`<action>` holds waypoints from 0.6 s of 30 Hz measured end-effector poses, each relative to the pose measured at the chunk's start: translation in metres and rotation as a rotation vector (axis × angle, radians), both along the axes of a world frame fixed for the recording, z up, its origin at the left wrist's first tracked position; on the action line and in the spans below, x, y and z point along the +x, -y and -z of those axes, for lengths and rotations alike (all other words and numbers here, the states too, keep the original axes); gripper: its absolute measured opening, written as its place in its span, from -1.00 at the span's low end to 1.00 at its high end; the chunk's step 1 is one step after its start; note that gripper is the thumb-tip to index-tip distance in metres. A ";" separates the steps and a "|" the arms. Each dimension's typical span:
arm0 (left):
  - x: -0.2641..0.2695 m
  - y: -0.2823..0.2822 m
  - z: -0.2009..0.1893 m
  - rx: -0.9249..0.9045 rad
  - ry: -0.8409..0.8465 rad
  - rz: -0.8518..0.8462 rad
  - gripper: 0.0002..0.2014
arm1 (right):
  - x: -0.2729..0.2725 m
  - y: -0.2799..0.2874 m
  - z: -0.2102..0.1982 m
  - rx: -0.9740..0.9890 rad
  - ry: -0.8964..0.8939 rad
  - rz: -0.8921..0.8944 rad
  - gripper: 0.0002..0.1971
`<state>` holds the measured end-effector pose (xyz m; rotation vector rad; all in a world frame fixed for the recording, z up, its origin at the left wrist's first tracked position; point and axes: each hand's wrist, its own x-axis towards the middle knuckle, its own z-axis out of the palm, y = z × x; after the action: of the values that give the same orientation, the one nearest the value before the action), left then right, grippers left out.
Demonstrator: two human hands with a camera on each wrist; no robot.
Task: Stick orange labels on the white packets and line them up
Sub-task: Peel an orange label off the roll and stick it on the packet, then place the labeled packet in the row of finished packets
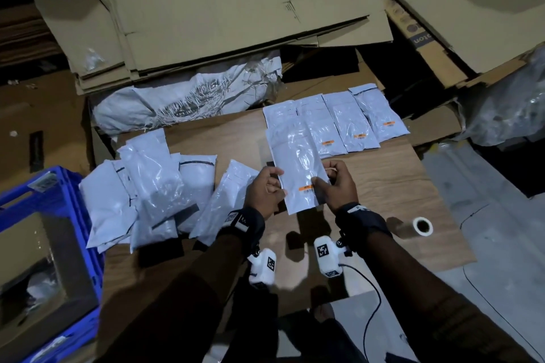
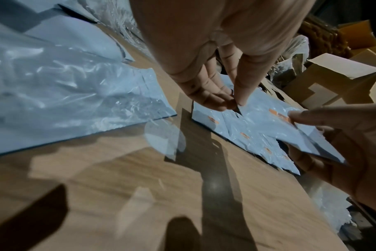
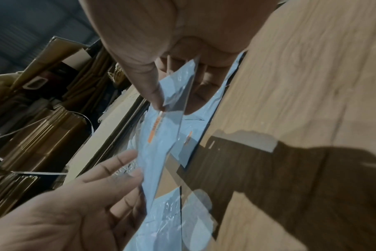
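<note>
I hold a white packet (image 1: 298,168) above the wooden board (image 1: 392,186), tilted. My left hand (image 1: 275,186) pinches its left edge. My right hand (image 1: 323,181) pinches its right edge, thumb beside the orange label (image 1: 306,187). The left wrist view shows my left hand (image 2: 234,103) pinching the packet's (image 2: 318,141) edge. In the right wrist view, my right hand (image 3: 167,105) nips the packet (image 3: 161,156) just above its label (image 3: 156,129). A row of labelled packets (image 1: 351,124) lies at the back right. A loose pile of white packets (image 1: 153,186) lies at left.
A roll of label backing (image 1: 422,226) lies on the board at right. A blue crate (image 1: 67,203) holding a cardboard box stands at the left edge. A woven sack (image 1: 191,100) and flattened cardboard sheets (image 1: 236,9) lie behind the board.
</note>
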<state>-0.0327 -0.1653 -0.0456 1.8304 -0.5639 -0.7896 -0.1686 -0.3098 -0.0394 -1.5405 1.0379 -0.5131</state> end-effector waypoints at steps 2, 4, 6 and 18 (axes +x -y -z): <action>0.012 0.012 0.001 0.006 0.047 0.009 -0.65 | 0.011 0.008 0.003 -0.002 -0.020 -0.011 -0.68; 0.024 0.026 0.003 0.025 0.084 -0.005 -0.68 | 0.018 0.017 0.005 -0.003 -0.054 -0.028 -0.62; 0.035 0.040 0.006 0.048 0.120 -0.018 -0.69 | 0.024 0.026 0.005 -0.021 -0.091 -0.062 -0.54; 0.081 0.113 0.051 0.187 0.256 -0.168 -0.59 | 0.069 0.089 0.036 -0.037 -0.186 -0.200 -0.73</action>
<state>0.0487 -0.2780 -0.0961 2.1392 -0.5024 -0.5116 -0.0994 -0.3984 -0.0757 -1.7281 1.0043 -0.2545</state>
